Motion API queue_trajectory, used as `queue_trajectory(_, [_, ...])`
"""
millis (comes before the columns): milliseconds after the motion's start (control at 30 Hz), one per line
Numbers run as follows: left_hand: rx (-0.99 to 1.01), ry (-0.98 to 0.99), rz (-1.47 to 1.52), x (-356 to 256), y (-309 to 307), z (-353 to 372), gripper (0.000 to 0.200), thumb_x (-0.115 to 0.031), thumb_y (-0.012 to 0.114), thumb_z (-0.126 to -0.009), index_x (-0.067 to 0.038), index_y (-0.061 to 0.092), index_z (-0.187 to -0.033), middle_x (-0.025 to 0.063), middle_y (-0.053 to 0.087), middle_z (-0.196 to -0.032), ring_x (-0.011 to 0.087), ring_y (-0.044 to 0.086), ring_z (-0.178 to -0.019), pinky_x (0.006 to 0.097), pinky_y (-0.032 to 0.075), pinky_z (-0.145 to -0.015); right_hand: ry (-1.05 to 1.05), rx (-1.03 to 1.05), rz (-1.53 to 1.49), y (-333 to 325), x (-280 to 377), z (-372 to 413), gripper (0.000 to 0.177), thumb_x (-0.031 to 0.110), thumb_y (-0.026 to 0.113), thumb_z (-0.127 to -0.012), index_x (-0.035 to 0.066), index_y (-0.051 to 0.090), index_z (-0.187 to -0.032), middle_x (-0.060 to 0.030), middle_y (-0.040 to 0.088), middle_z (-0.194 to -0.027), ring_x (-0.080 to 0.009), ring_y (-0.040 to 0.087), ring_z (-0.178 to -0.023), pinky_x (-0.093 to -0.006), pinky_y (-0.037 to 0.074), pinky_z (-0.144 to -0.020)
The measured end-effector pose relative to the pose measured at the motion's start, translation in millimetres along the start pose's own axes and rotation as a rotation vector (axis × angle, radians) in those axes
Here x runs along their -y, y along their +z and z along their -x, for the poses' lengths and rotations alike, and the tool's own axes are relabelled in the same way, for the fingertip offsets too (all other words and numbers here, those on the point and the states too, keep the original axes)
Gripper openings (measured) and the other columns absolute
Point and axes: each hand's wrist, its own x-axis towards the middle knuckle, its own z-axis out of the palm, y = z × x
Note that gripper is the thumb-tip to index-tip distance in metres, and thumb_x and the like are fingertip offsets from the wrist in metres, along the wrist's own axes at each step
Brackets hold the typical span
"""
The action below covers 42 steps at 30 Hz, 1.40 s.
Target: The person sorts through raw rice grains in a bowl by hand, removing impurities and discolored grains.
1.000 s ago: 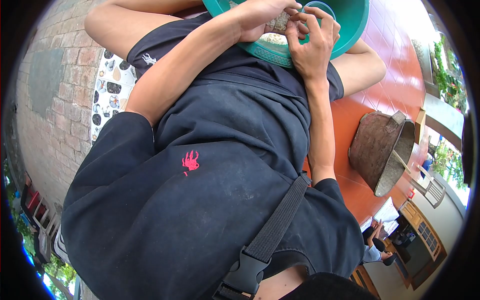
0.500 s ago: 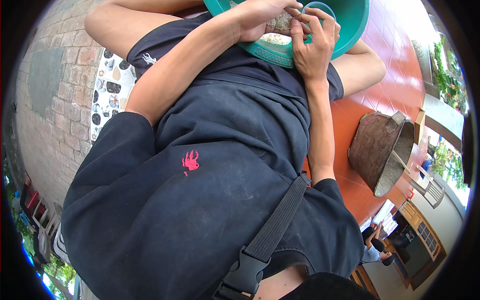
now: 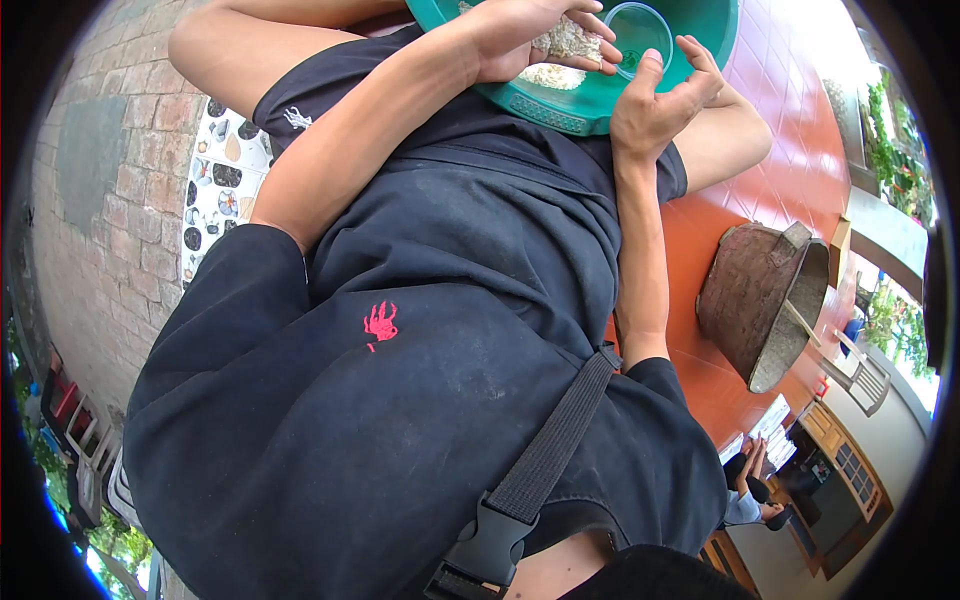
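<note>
Over the teal basin [image 3: 560, 110], the left hand [image 3: 520, 40] curls its fingers around a pale grainy clump [image 3: 572, 42], while the right hand [image 3: 655, 105] spreads its fingers open and empty beside a clear cup [image 3: 640, 30].

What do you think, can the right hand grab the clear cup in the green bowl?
Probably yes. The right hand is open just beside the clear cup, with nothing between them. The left hand holds a grainy clump over the green bowl, out of the way.

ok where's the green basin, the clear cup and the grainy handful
green basin [image 3: 560, 108], head view, on its patterned rim
clear cup [image 3: 640, 35], head view, on its inner bottom
grainy handful [image 3: 568, 42], head view, on the clump's middle
</note>
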Motion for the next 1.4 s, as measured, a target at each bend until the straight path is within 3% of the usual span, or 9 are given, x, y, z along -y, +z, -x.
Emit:
queue_trajectory(100, [0.152,0.023,0.065,7,-16,-10,0.032,-0.022,0.051,-0.106,0.006,0.065,-0.111,0.0183,0.073,-0.101,0.0267,0.073,-0.092,0.0361,0.061,-0.083,-0.119,0.184,0.051,-4,7,-3,0.020,0.012,0.070,-0.089,0.004,0.067,-0.107,-0.0132,0.062,-0.120,-0.0303,0.051,-0.117,-0.0440,0.037,-0.104])
queue_trajectory(200, [0.035,0.081,-0.005,8,-7,-4,0.030,-0.023,0.051,-0.106,0.004,0.065,-0.109,0.0166,0.073,-0.102,0.0248,0.073,-0.090,0.0348,0.059,-0.081,-0.260,0.365,0.165,-4,26,-4,0.023,0.019,0.076,-0.090,0.009,0.072,-0.109,-0.0097,0.063,-0.125,-0.0286,0.053,-0.118,-0.0401,0.039,-0.104])
queue_trajectory(267, [0.048,0.092,-0.021,10,-12,-9,0.030,-0.023,0.051,-0.106,0.004,0.065,-0.108,0.0160,0.073,-0.102,0.0243,0.072,-0.090,0.0348,0.059,-0.081,-0.195,0.423,0.187,-4,44,-8,0.020,0.012,0.074,-0.086,0.008,0.072,-0.106,-0.0176,0.062,-0.120,-0.0362,0.055,-0.116,-0.0463,0.040,-0.100])
queue_trajectory(367, [0.051,0.099,-0.046,11,-14,-9,0.029,-0.022,0.051,-0.106,0.003,0.065,-0.107,0.0150,0.072,-0.101,0.0235,0.072,-0.089,0.0348,0.058,-0.081,-0.213,0.454,0.202,-3,37,-5,0.023,0.013,0.073,-0.087,0.008,0.073,-0.110,-0.0187,0.061,-0.122,-0.0366,0.055,-0.116,-0.0472,0.040,-0.101])
queue_trajectory(400, [0.044,0.094,-0.058,10,-14,-8,0.029,-0.022,0.051,-0.106,0.003,0.065,-0.107,0.0145,0.072,-0.100,0.0232,0.072,-0.088,0.0348,0.058,-0.081,-0.213,0.453,0.203,-2,30,-4,0.023,0.013,0.073,-0.087,0.008,0.073,-0.110,-0.0187,0.061,-0.122,-0.0366,0.055,-0.116,-0.0472,0.040,-0.101])
queue_trajectory(467, [0.027,0.078,-0.054,10,-11,-9,0.028,-0.022,0.051,-0.105,0.003,0.065,-0.107,0.0141,0.071,-0.099,0.0228,0.071,-0.088,0.0348,0.058,-0.080,-0.315,0.414,0.219,0,16,0,0.021,0.022,0.079,-0.088,0.013,0.075,-0.107,-0.0056,0.064,-0.124,-0.0279,0.053,-0.115,-0.0397,0.039,-0.101])
queue_trajectory(1200, [-0.048,0.052,-0.114,9,-8,-7,0.032,-0.025,0.054,-0.104,0.004,0.065,-0.111,0.0141,0.069,-0.104,0.0221,0.069,-0.091,0.0346,0.056,-0.081,-0.277,0.390,0.154,2,10,1,0.015,0.018,0.076,-0.090,0.010,0.074,-0.103,-0.0067,0.066,-0.119,-0.0277,0.055,-0.110,-0.0397,0.043,-0.098])
queue_trajectory(1333, [0.019,0.044,-0.073,8,-6,-2,0.032,-0.025,0.054,-0.104,0.004,0.066,-0.110,0.0132,0.069,-0.102,0.0220,0.068,-0.089,0.0344,0.056,-0.081,-0.235,0.394,0.117,2,9,1,0.011,0.019,0.075,-0.090,0.011,0.073,-0.097,-0.0061,0.064,-0.118,-0.0282,0.053,-0.113,-0.0413,0.041,-0.098])
queue_trajectory(1400, [0.028,0.290,-0.249,10,-4,8,0.033,-0.025,0.053,-0.105,0.005,0.067,-0.109,0.0133,0.070,-0.099,0.0225,0.069,-0.088,0.0343,0.057,-0.080,-0.232,0.392,0.106,2,9,1,0.011,0.019,0.075,-0.090,0.012,0.073,-0.097,-0.0063,0.064,-0.118,-0.0282,0.053,-0.113,-0.0415,0.040,-0.099])
